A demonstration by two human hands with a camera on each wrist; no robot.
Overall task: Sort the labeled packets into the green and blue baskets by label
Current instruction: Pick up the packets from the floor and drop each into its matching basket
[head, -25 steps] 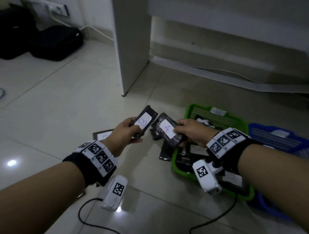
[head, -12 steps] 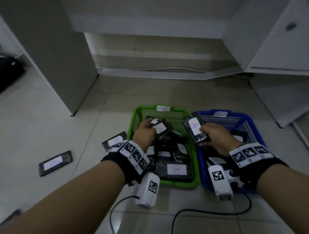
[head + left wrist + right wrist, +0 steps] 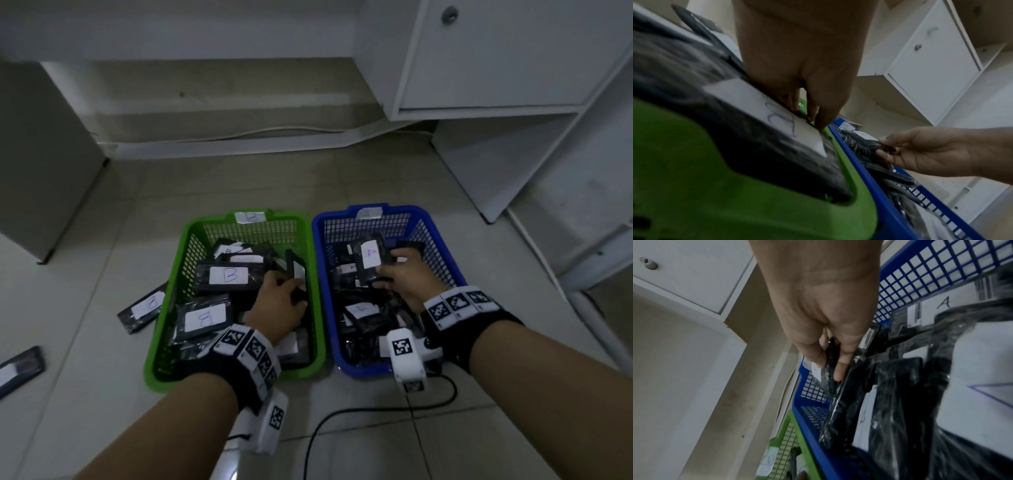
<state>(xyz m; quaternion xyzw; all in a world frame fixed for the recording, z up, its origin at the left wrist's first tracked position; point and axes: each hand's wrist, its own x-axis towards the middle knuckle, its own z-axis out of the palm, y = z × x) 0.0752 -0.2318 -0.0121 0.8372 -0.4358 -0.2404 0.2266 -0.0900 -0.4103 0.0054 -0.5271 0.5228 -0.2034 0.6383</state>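
The green basket [image 3: 171, 383] and the blue basket [image 3: 411, 209] stand side by side on the floor, both holding several black packets with white labels. My left hand [image 3: 293, 287] is inside the green basket's right side. It grips a B packet [image 3: 777, 126] by its far edge, and the packet stands on edge [image 3: 296, 270]. My right hand [image 3: 385, 274] pinches an A packet [image 3: 370, 257] just above the pile in the blue basket. In the right wrist view thumb and fingers [image 3: 840, 369] clamp that packet's [image 3: 830, 382] end.
Two loose packets lie on the tiles left of the green basket, one against its wall [image 3: 144, 306], one at the frame's left edge [image 3: 17, 370]. White cabinets [image 3: 496, 68] stand behind and to the right. A black cable [image 3: 342, 418] loops on the floor near my wrists.
Both hands carried their packets from above the floor to the baskets. The left one has sunk into the green basket and the right one has moved deeper over the blue basket.
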